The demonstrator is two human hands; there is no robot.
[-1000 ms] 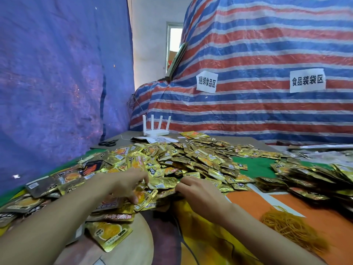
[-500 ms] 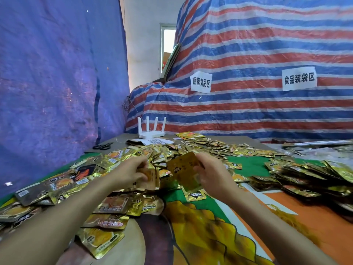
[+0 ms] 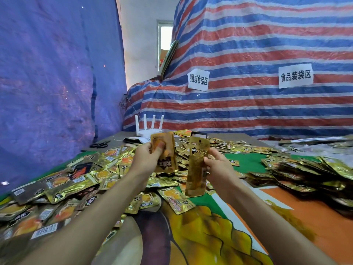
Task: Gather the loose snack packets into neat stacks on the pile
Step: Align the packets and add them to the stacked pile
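A gold snack packet [image 3: 196,169] is held upright in the right hand [image 3: 217,165], pinched along its right edge between thumb and fingers. A small bunch of packets [image 3: 166,161] is gripped in the left hand [image 3: 147,157], with the thumb pressed on the front one. The two hands are raised side by side, close but apart, above the near edge of a loose heap [image 3: 107,169] that is spread over the left and middle of the table. A second heap [image 3: 315,173] is seen to the right, well apart from the first.

The table is covered by a printed cloth [image 3: 191,236] in green, orange and yellow. At its far end a white router [image 3: 149,129] and black scissors [image 3: 99,144] are laid. The space is closed on the left by a blue tarp [image 3: 47,83] and behind by a striped tarp [image 3: 267,44], on which two paper signs [image 3: 198,79] are fixed. A bright window [image 3: 165,39] is seen between them.
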